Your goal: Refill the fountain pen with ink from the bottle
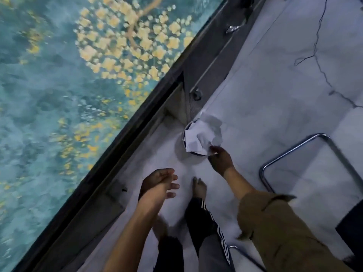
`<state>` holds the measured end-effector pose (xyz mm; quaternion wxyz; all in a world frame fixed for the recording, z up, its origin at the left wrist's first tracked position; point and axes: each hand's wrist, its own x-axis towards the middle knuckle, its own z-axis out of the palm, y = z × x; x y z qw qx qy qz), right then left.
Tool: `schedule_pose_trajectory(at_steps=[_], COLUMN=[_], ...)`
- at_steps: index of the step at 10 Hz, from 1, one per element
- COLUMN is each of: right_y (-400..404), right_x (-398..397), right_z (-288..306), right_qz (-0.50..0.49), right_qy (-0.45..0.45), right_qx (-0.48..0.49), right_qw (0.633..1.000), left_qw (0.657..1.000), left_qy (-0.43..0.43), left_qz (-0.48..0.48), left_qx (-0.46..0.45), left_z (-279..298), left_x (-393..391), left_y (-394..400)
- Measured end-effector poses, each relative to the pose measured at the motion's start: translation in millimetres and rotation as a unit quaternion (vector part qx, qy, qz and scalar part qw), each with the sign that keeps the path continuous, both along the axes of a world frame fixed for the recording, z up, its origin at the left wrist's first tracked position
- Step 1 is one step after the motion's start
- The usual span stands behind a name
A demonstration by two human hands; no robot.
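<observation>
In the head view, the person is standing on a pale marble-look floor [275, 99], looking almost straight down. The right hand [221, 160] is reaching to about one o'clock from the body, over a small round bin [193, 153] on the floor. Its fingertips are pinching the lower edge of a crumpled white paper [200, 134] that is lying across the bin's mouth, at about eleven o'clock from the hand and touching it. The right arm is wearing an olive sleeve [275, 222].

The left hand [159, 185] is hanging at about eleven o'clock from the body, well apart from the bin, fingers loosely spread and slightly bent, holding nothing.

Neither the fountain pen nor the ink bottle is showing anywhere here, so I cannot tell where they lie relative to either hand.

A bare foot [199, 188] is standing between the two hands. A chrome chair frame [290, 152] is sitting at three o'clock, and a blue floral panel [78, 75] is filling the upper left.
</observation>
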<state>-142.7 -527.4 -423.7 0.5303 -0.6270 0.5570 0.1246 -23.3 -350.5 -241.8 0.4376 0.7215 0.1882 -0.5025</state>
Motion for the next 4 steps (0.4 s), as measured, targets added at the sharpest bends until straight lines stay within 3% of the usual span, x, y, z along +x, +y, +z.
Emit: schedule_pose_trajectory(at_steps=[1,2,3,4], right_y=[-9.5,-10.5,0.3,19.1], right_x=[11.5,17.7,11.9,2.2], right_z=[-55.9,-90.7,-95.2,-71.3], right_qz=[0.167,0.270,0.291,0.281], right_qy=[-0.006,0.056,0.120,0.103], right_qx=[-0.093,-0.089,-0.037,-0.008], right_qw=[0.982,0.957,0.948,0.954], left_qw=[0.999,0.999,0.999,0.997], left_qy=[0.034,0.004,-0.004,-0.004], left_qz=[-0.013,-0.027,-0.026,-0.043], left_qx=[0.028,0.029,0.039,0.065], left_z=[-41.4,-63.5,-61.5,-57.0], left_x=[-4.0,-15.7,-23.3,-21.4], left_y=[-8.6,4.1,20.4,32.7])
